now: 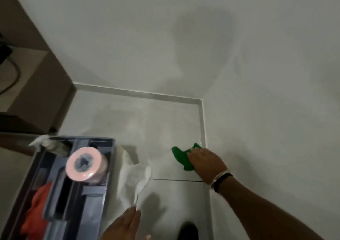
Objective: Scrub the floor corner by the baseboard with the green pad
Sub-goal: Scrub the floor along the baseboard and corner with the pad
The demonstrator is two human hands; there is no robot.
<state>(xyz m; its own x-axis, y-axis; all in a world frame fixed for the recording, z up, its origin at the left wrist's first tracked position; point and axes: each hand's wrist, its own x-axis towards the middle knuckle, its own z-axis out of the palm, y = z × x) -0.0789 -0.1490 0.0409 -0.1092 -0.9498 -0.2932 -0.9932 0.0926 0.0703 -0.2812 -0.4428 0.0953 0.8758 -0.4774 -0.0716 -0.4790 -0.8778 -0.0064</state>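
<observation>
A green pad [181,157] lies flat on the pale tiled floor, close to the right-hand baseboard [202,127]. My right hand [206,159] presses down on its right part, fingers pointing left toward the pad. The two baseboards meet in the floor corner [199,102], which lies beyond the pad. My left hand [127,225] is low in the view, fingers pinching the lower end of a crumpled white paper towel [134,177] that drapes across the floor.
A dark grey caddy tray [108,168] stands on the floor at the left, holding a pink paper roll [86,164], a red cloth [37,206] and a bottle. A brown cabinet [36,92] rises at the far left. White walls enclose the corner.
</observation>
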